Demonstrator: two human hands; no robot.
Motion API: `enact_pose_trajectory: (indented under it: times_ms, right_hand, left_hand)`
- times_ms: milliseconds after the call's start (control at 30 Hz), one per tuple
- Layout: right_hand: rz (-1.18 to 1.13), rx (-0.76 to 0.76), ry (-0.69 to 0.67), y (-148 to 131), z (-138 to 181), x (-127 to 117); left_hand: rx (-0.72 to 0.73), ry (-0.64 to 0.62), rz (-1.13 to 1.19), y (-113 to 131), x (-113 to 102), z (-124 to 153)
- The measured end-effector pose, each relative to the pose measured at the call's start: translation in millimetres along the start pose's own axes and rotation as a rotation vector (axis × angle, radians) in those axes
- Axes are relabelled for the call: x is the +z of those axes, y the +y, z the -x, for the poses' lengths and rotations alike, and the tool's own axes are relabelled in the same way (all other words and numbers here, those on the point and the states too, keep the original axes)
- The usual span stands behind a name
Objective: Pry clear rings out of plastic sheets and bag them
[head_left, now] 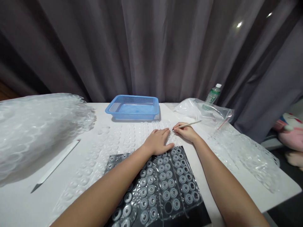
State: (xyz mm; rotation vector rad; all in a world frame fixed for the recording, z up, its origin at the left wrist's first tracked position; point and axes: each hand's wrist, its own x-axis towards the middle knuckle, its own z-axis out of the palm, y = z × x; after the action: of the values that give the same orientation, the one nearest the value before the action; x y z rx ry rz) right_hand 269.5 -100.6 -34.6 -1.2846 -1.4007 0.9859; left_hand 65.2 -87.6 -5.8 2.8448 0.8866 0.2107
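My left hand (157, 141) lies flat, fingers and thumb spread, on a clear plastic sheet with rows of round raised blisters (125, 138). Close beside it, my right hand (187, 132) pinches a thin pale pen-like tool (190, 124). Its dark tip points down at the sheet by my left fingertips; whether it touches cannot be made out. Nearer to me, a black board (196, 214) lies under clear strips of round, ring-shaped pieces (169, 183). My left forearm crosses over the board and hides part of it.
At the back stands a blue plastic basket (134, 116). A big pile of clear blister sheets (35, 129) fills the left, beside a long white strip with dark ends (56, 164). To the right are a clear bag (191, 107), a bottle (213, 94) and cut plastic scraps (248, 154).
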Motion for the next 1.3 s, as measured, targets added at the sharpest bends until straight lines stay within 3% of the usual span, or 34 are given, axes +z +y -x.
enact_pose_trajectory:
  times_ms: [100, 267, 400, 633, 767, 833, 1000, 1167, 1300]
  right_hand:
    - [0.137, -0.045, -0.054, -3.1, 0.7, -1.0]
    - [0.336, -0.243, -0.126, -15.5, 7.5, -2.1]
    - [0.623, -0.261, -0.135, -26.6, 11.3, -1.3]
    - [0.668, -0.263, 0.153, -13.1, 1.6, 4.2]
    - [0.615, -0.185, 0.438, -13.8, -3.1, -11.2]
    - [0.629, -0.147, 0.393, -19.1, -4.1, -23.4]
    - [0.512, -0.003, 0.101, -28.1, -8.2, -32.4]
    - [0.013, 0.048, 0.075, -14.7, -16.7, -9.9]
    - [-0.090, 0.064, 0.022, -1.9, -20.3, -0.9]
  left_hand:
    - [0.005, -0.002, 0.005, -0.4, 0.5, -0.3]
    - [0.014, -0.001, 0.001, -0.6, 0.6, -0.2]
    - [0.014, -0.003, -0.010, -0.5, 1.5, -0.2]
    - [0.018, -0.011, -0.016, 0.0, 1.8, -0.4]
    - [0.018, 0.007, -0.013, 0.9, 1.3, 0.9]
    - [0.020, 0.014, -0.012, 1.1, 1.7, 1.8]
    - [-0.025, -0.006, 0.018, 0.3, 3.5, 1.4]
    - [-0.067, -0.084, 0.001, -0.9, 2.4, -2.7]
    - [-0.062, -0.080, -0.004, -0.7, 0.3, -4.3]
